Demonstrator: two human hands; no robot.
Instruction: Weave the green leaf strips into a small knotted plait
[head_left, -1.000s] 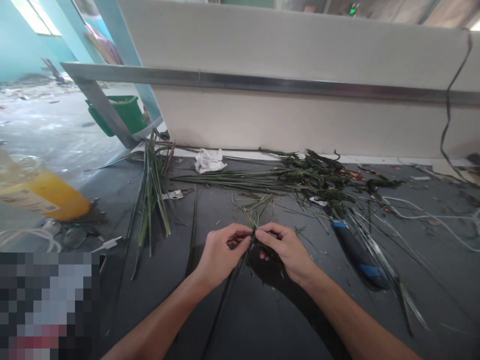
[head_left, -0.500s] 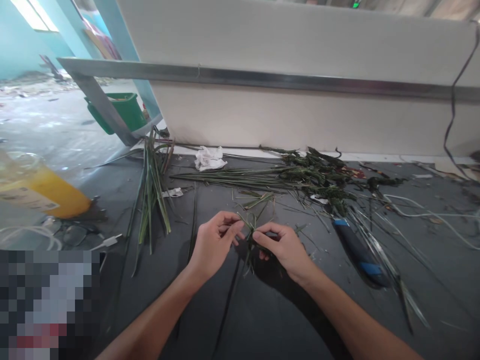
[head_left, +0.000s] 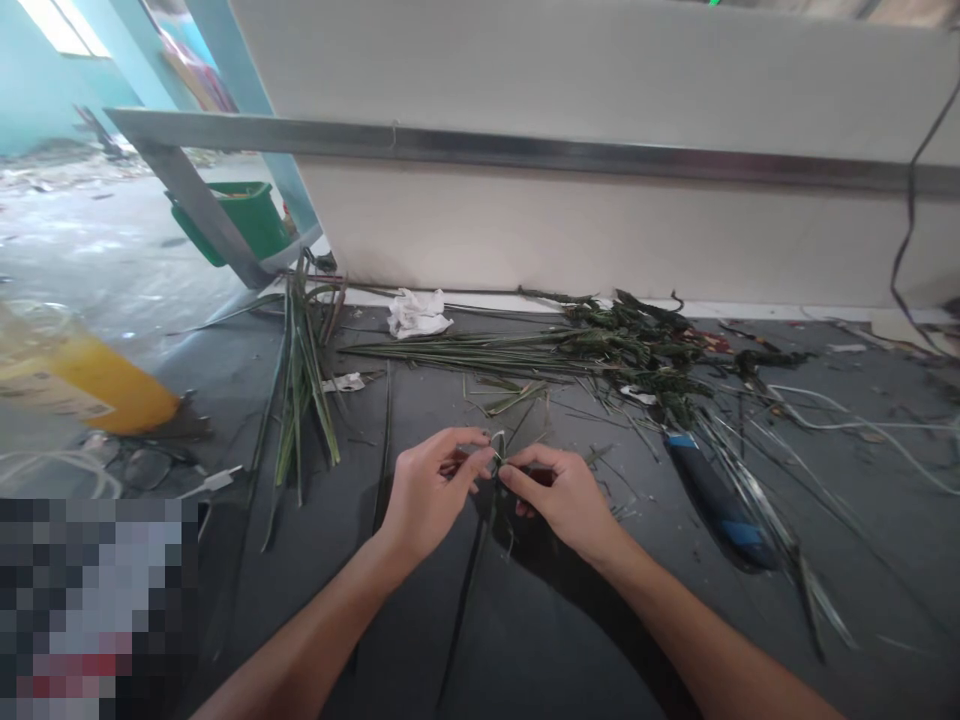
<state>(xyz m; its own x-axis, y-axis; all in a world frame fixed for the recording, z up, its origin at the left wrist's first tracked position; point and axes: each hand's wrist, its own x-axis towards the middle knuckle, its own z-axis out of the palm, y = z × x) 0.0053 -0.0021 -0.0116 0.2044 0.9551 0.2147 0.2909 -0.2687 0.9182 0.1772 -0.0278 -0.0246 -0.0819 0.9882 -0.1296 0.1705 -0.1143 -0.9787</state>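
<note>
My left hand [head_left: 429,487] and my right hand [head_left: 564,497] meet over the dark surface, thumbs and forefingers pinched on a thin green leaf strip [head_left: 500,436]. Part of the strip bends into a small loop above the fingertips, and loose ends hang below my right thumb. A long dark strip [head_left: 461,600] trails down toward me under the hands. Just beyond them lie short leaf cuttings [head_left: 517,398]. How the strip is folded inside the fingers is hidden.
Left stands a bundle of long leaves [head_left: 300,390], beside a bottle of orange liquid [head_left: 127,390]. Behind are crumpled tissue [head_left: 418,313], long green strips [head_left: 465,350] and dark braided pieces [head_left: 637,345]. A black-and-blue handled object [head_left: 716,505] lies right, near a white cable [head_left: 847,408].
The small loop of strip now shows more clearly between my fingertips, and fewer loose ends stick out. Both hands have stayed in nearly the same place, still pinching.
</note>
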